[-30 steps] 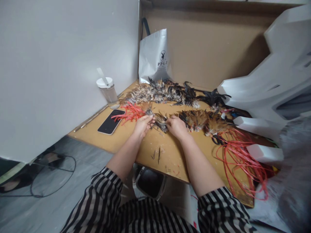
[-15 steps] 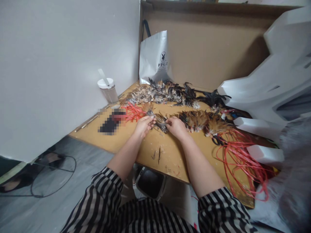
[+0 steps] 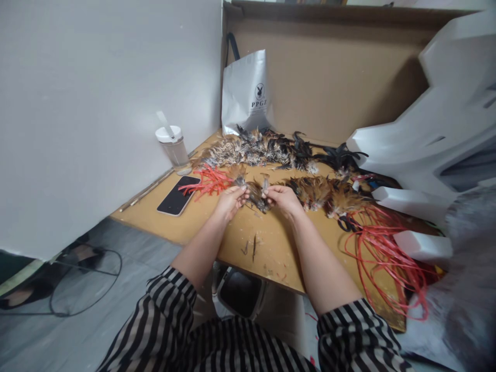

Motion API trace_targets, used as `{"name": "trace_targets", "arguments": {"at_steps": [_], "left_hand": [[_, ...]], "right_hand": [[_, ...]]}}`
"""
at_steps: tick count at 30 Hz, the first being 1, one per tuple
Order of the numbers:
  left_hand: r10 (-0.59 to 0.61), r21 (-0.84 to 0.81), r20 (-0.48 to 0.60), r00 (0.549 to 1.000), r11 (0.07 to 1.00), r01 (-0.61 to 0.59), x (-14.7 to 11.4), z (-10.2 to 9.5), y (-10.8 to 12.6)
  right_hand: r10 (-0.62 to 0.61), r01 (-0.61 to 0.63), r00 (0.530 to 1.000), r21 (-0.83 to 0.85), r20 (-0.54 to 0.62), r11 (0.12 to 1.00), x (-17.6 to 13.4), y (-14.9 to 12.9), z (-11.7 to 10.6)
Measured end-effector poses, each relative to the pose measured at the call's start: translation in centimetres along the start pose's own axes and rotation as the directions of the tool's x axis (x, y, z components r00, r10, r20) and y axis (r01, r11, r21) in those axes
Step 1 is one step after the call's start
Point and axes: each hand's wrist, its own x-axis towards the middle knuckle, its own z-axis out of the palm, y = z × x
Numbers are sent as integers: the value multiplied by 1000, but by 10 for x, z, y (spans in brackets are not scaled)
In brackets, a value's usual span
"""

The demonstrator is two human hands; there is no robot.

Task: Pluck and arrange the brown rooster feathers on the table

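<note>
With the two hands as the clock's middle, a cup [image 3: 174, 149] is standing at ten o'clock and a phone [image 3: 176, 199] is lying at nine. Red strips [image 3: 213, 181] are lying next, also near nine, some tips crossing the phone. If the left arm were sweeping that way, the tips could be getting dragged.

The left hand [image 3: 231, 202] is pinching a feather bunch [image 3: 240, 181], thumb and finger pressed together (whether the red strips are tied to it, I cannot tell). Between the hands, a little feather pile [image 3: 256, 196] is lying on the table [image 3: 271, 248]; a bump could be scattering it, since feathers are likely very light. The right hand [image 3: 284, 200] is pinching a small tuft [image 3: 265, 183] between thumb and finger; a weak pinch could be letting it drop. At three o'clock, a feather row [image 3: 313, 191] is lying close by, so the right wrist could be brushing it crooked.

The left bunch is showing grey fluff below and brown tips above. The pile is looking dark and messy. The tuft is looking pale, pointing to twelve. The row is showing brown and black, with whitish fluff along its near edge.
</note>
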Motion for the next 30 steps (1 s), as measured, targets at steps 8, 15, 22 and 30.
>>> {"name": "trace_targets", "arguments": {"at_steps": [8, 15, 22, 30], "left_hand": [[-92, 96, 112, 989, 992, 81, -4, 4, -3], [-93, 191, 142, 985, 979, 65, -9, 7, -4], [-107, 216, 162, 981, 974, 71, -8, 7, -5], [-68, 231, 165, 984, 973, 29, -7, 8, -5]], "right_hand": [[56, -68, 996, 177, 72, 982, -2, 3, 10], [-4, 4, 1000, 113, -3, 994, -5, 3, 19], [5, 1, 998, 112, -56, 994, -5, 3, 23], [43, -41, 999, 176, -11, 984, -5, 3, 22]]}}
